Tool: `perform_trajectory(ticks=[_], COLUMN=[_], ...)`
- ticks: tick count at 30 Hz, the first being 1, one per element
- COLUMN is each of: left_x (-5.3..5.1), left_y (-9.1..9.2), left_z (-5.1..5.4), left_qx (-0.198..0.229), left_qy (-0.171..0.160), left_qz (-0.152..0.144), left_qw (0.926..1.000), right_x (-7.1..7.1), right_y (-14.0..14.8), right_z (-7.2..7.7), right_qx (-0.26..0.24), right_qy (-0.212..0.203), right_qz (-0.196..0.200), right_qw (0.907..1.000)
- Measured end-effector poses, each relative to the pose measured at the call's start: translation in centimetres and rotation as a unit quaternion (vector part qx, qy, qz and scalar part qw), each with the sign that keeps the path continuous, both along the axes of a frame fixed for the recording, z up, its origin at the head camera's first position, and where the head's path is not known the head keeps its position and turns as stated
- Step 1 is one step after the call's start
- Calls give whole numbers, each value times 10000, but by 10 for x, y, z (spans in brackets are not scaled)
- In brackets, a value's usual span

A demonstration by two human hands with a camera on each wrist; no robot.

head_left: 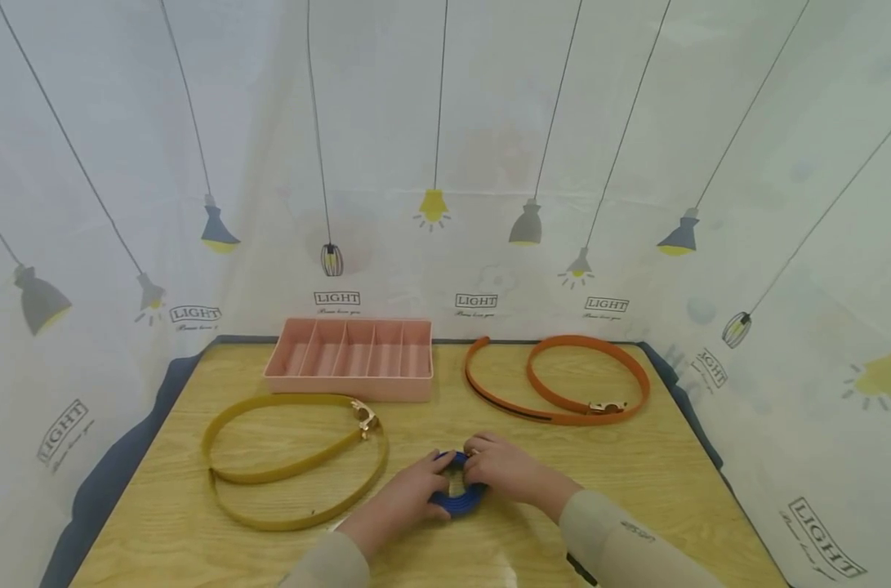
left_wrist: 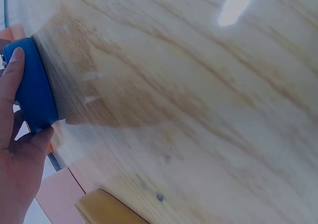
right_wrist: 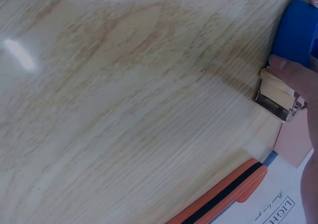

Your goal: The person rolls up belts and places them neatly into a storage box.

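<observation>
A blue belt (head_left: 458,505) is rolled into a coil above the wooden table, between the two hands. My left hand (head_left: 410,492) grips its left side, with thumb and fingers on the strap; the left wrist view shows the belt (left_wrist: 39,87) between them. On the other side, my right hand (head_left: 505,469) holds the coil's upper right. In the right wrist view, the thumb presses on the blue strap (right_wrist: 296,33) beside a gold-coloured metal buckle (right_wrist: 278,91). The fingers partly cover the coil.
A yellow belt (head_left: 283,400) with a gold buckle lies loosely looped at the left. At the back right is an orange belt (head_left: 588,340), also loosely looped. A pink divided tray (head_left: 349,388) stands at the back left, near a printed cloth wall (head_left: 386,122).
</observation>
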State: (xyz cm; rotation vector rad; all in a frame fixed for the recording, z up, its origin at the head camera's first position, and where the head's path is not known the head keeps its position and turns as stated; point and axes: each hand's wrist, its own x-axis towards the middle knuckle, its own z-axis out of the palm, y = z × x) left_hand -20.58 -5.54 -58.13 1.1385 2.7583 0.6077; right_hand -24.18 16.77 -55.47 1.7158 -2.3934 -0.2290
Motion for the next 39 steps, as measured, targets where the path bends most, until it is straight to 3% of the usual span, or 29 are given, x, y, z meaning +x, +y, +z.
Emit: perform_trajectory(ticks=[6, 10, 13, 16, 22, 26, 30, 34, 39], left_x=[-2, -2, 0, 1, 1, -1, -4, -5, -4], left_y=[-3, -4, -5, -8, -14, -16, -16, -14, -14], left_z=[-1, 0, 3, 5, 6, 4, 1, 1, 4], left_qx=[47, -163, -542, -875, -633, -696, -964, -907, -363], left_qy=[-256, -79, 320, 939, 2186, 2551, 2591, 2457, 1615], left_qz=[-85, -207, -354, -580, -1139, -1447, -1570, -1475, -871], left_qw=[9996, 9996, 9974, 9900, 9671, 9535, 9481, 9538, 9824], right_x=[1, 5, 8, 11, 12, 11, 8, 6, 4], right_y=[-4, -8, -10, -11, -11, -9, -6, -1, 5], right_z=[5, 10, 14, 17, 20, 16, 10, 6, 10], right_qx=[-58, -45, -56, -78, -88, -278, -322, -288, -520], right_qy=[76, 69, 81, 95, 319, 82, -477, -705, -688], right_qz=[58, -70, -205, -291, -144, -134, -487, -774, -981], right_qw=[9999, 9999, 9997, 9995, 9993, 9995, 9972, 9941, 9914])
